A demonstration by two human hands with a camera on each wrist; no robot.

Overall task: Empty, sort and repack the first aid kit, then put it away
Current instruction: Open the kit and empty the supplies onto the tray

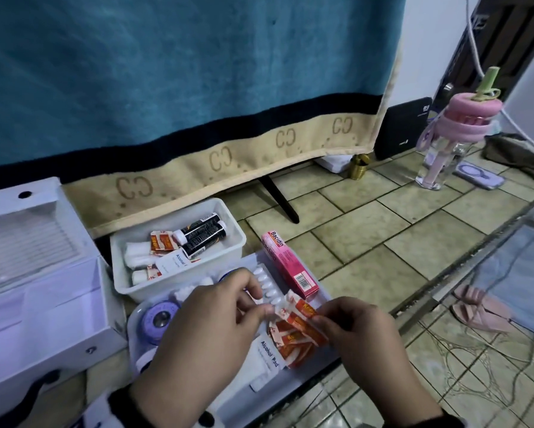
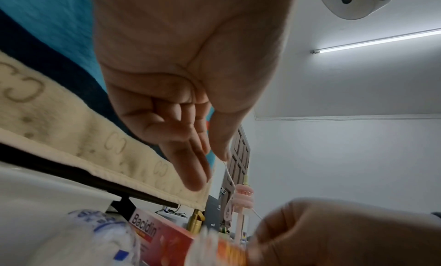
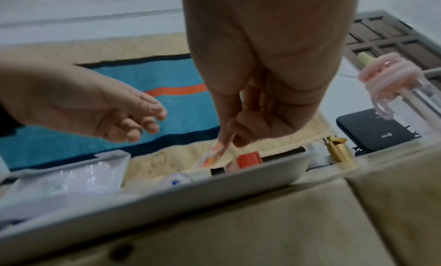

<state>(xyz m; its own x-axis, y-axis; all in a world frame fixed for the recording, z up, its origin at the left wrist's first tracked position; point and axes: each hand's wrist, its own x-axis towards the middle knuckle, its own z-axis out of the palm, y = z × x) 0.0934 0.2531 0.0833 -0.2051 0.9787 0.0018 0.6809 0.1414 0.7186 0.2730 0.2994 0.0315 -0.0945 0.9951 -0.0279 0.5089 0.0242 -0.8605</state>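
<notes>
An orange sachet (image 1: 296,310) is pinched at its right end by the right hand (image 1: 367,338), thumb against curled fingers, above a flat white tray (image 1: 293,381). The left hand (image 1: 204,322) is held beside it with fingers relaxed and loosely bent — nothing is gripped. More orange sachets (image 1: 293,341) are heaped on the tray beneath, near a pink Bacidin box (image 1: 287,267).

A home room: tiled floor (image 1: 383,242), hanging towel (image 1: 166,88), pink slippers (image 1: 481,307), panelled wooden door (image 2: 238,157).
</notes>
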